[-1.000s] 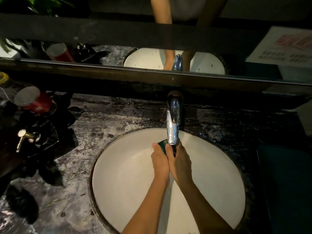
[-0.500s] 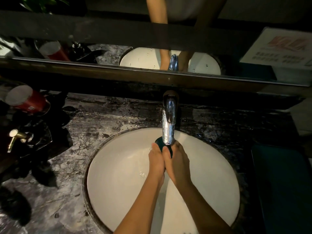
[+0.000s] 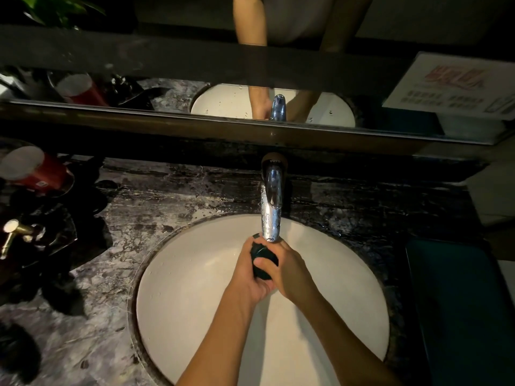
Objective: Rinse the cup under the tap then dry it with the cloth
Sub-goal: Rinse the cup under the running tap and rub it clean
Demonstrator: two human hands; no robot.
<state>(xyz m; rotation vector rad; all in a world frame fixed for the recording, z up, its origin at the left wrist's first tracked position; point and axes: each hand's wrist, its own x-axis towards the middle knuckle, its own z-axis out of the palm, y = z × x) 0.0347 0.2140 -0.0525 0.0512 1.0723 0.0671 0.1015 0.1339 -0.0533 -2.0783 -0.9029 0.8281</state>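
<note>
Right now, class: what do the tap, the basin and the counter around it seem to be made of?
The tap: polished chromed metal, judging by its mirror-like glints and the droplets on it.
The basin: probably glazed ceramic, smooth, off-white with a soft sheen.
The counter: looks like polished marble or a stone look-alike, dark with grey veining and wet highlights; which of these cannot be told.

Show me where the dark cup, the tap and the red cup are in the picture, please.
dark cup (image 3: 261,256), head view, its side showing between both hands.
tap (image 3: 271,207), head view, middle of the chrome spout.
red cup (image 3: 46,174), head view, its red side wall.
</note>
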